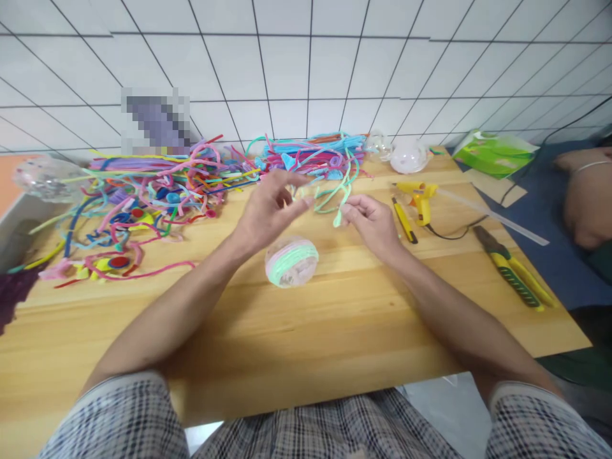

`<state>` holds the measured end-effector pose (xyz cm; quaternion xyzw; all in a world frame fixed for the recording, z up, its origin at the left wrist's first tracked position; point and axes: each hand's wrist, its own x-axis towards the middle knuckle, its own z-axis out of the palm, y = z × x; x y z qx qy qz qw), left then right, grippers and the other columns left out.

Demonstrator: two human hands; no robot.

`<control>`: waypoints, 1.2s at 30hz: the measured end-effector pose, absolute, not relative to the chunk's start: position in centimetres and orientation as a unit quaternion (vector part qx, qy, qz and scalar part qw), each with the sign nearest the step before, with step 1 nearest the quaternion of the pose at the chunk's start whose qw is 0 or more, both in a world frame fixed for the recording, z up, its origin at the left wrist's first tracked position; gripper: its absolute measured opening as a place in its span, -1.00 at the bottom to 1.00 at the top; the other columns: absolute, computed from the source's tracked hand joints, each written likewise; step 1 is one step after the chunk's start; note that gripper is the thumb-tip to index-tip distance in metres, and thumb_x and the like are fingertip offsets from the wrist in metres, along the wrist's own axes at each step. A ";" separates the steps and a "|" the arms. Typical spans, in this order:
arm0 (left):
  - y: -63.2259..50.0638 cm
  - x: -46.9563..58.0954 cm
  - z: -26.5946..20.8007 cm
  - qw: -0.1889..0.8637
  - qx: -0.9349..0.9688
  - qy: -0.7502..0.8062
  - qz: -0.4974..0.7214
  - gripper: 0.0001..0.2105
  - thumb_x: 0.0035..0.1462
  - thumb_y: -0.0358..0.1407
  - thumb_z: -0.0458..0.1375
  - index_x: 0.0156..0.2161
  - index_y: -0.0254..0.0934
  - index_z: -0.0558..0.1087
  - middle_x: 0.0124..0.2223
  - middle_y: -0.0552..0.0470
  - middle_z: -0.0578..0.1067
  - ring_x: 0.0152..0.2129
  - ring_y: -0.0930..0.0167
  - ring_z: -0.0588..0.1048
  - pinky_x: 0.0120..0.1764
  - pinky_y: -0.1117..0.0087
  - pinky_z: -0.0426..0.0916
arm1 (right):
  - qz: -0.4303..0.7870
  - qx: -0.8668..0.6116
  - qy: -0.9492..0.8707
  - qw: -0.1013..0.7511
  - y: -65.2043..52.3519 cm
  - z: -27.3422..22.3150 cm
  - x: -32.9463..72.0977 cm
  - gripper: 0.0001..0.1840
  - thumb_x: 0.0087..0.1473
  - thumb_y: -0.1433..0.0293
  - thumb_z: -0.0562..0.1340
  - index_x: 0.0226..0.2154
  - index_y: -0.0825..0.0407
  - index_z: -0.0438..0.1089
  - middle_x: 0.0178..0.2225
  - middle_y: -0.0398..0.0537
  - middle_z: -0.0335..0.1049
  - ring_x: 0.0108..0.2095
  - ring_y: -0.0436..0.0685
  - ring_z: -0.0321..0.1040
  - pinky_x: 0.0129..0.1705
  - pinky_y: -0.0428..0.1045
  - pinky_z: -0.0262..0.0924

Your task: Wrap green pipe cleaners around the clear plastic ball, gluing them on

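Note:
My right hand (370, 220) is closed in a pinch on a light green pipe cleaner (337, 218), whose loose coils rise behind and to the left of the fingertips. My left hand (270, 210) hovers across from it, thumb and fingers apart and curved, with nothing clearly held between them. Below the two hands, a clear plastic ball (299, 275) rests on the wooden table, untouched. Bands of pale pink and mint green pipe cleaner wrap around it.
Bundled pipe cleaners (315, 159) lie along the tiled wall, and a tangled colourful heap (157, 197) spreads leftward. Clear balls (408, 156) stand at the back. Rightward are a yellow glue gun (418, 194), a utility knife (405, 220), pliers (514, 271) and a green packet (495, 154). Another person's arm (588, 197) shows.

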<state>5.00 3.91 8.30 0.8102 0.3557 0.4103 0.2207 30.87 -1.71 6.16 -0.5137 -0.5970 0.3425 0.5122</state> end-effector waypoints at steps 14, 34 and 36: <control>-1.6 6.4 11.7 0.336 0.809 0.322 0.359 -0.69 0.36 -0.16 0.39 0.12 -0.24 0.64 0.01 -0.07 0.78 -0.05 0.29 0.74 0.04 0.30 0.56 | 0.180 -0.399 -0.658 0.613 -5.4 6.6 28.1 -0.72 0.50 0.17 0.31 0.15 -0.24 0.65 0.00 -0.14 0.80 -0.10 0.15 0.77 -0.01 0.09 0.68; -5.6 7.4 14.5 0.643 0.530 0.295 0.467 -0.61 0.02 -0.09 0.67 -0.19 -0.25 0.66 -0.31 0.12 0.66 -0.44 0.47 0.69 -0.26 0.49 0.59 | -0.033 -0.341 -0.806 0.482 -7.0 11.4 30.3 -0.67 0.58 0.19 0.22 0.00 -0.05 0.70 -0.18 -0.07 0.81 -0.27 0.03 0.73 -0.18 -0.10 0.49; -5.7 6.9 14.4 0.625 0.535 0.321 0.469 -0.61 0.04 -0.06 0.65 -0.19 -0.24 0.66 -0.37 0.14 0.62 -0.50 0.49 0.64 -0.34 0.50 0.56 | -0.033 -0.332 -0.820 0.464 -6.4 11.3 30.6 -0.65 0.58 0.16 0.23 -0.03 -0.03 0.69 -0.23 -0.06 0.80 -0.30 0.04 0.71 -0.19 -0.09 0.47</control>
